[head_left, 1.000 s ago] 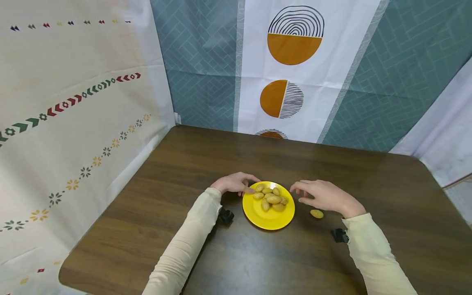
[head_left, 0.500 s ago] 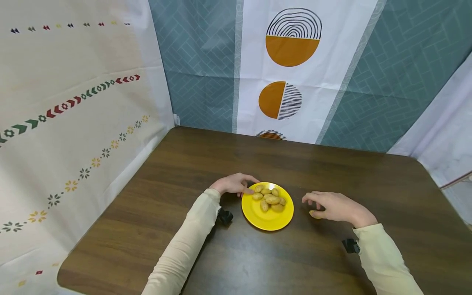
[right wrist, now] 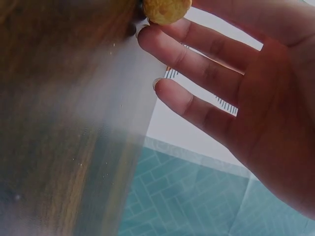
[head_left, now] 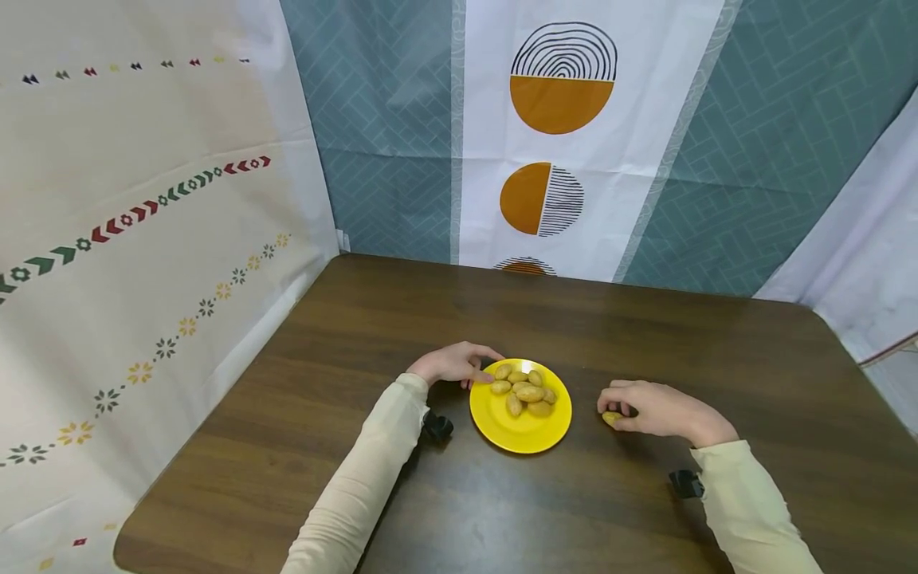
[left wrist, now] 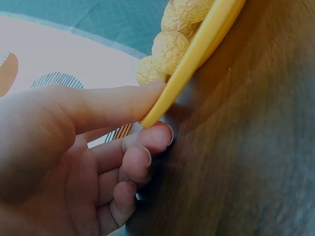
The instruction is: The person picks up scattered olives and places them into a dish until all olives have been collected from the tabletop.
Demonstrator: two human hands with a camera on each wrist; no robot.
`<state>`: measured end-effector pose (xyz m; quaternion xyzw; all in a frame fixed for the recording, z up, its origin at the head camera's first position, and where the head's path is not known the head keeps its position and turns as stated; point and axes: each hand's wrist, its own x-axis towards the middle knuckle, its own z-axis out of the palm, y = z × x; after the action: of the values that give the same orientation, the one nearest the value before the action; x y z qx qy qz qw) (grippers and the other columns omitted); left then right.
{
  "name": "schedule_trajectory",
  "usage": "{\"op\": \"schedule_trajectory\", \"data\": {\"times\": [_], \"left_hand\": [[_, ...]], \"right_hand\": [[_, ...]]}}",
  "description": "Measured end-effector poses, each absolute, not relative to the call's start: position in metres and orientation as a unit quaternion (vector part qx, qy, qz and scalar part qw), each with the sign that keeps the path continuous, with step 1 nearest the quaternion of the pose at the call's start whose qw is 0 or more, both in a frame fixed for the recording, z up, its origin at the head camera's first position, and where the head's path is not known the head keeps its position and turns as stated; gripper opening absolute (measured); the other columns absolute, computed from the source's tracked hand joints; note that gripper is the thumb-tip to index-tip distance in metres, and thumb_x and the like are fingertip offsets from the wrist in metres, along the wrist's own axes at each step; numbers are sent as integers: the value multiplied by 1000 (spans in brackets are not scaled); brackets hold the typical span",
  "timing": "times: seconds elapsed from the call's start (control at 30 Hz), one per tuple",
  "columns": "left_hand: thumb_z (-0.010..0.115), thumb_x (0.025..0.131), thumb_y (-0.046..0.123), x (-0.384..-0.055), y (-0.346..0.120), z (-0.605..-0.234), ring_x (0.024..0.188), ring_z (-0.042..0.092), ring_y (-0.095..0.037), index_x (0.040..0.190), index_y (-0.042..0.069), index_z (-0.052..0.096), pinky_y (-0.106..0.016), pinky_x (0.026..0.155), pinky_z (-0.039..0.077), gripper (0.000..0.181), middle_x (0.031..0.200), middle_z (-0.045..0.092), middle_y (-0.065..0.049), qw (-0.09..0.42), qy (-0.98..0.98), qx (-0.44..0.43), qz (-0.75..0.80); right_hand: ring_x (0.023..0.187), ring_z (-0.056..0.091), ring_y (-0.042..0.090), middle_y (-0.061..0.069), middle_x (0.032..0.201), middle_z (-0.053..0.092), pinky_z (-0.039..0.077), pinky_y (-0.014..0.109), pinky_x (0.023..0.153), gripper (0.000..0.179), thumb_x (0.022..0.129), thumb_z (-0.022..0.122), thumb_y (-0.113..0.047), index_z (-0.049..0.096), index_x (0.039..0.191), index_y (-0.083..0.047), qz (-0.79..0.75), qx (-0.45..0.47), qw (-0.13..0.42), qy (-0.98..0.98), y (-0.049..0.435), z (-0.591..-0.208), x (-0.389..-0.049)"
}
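My left hand (head_left: 452, 363) pinches the left rim of a yellow plate (head_left: 495, 426), thumb on top and fingers curled beneath, as the left wrist view shows (left wrist: 170, 91). A heap of several small, wrinkled yellow-brown ovals (head_left: 529, 394) lies on the plate's far half. To the right of the plate, low over the table, my right hand (head_left: 656, 408) holds one more such wrinkled yellow oval (head_left: 611, 418) between thumb and fingertips. In the right wrist view this oval (right wrist: 167, 10) is cut off by the top edge, and the other fingers extend below it.
Both hands work over a dark brown wooden table (head_left: 402, 303). Behind it hangs a teal and white patterned cloth (head_left: 387, 191). A cream cloth with printed motifs (head_left: 143, 263) borders the left side. Each wrist carries a small black camera, such as the left one (head_left: 436, 428).
My right hand has moved right and nearer, away from the plate, and its fingers have come together on the loose yellow oval. The left hand stays at the plate's rim.
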<state>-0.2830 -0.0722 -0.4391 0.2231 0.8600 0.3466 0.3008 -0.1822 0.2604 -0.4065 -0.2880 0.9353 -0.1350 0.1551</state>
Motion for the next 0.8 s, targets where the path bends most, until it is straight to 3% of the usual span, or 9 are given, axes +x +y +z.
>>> {"op": "schedule_trajectory", "data": {"times": [0.8], "left_hand": [[68,91,27,-284,-74,-439,56,50,-14,136,21,56,-23,59,46,46,65,53,-1,305,854,227,355]], "right_hand": [[79,49,6,-10,94,58,49,23,70,21,86,69,-8,64,105,-16,-142,-282,143,938,256,-404,-182]]}}
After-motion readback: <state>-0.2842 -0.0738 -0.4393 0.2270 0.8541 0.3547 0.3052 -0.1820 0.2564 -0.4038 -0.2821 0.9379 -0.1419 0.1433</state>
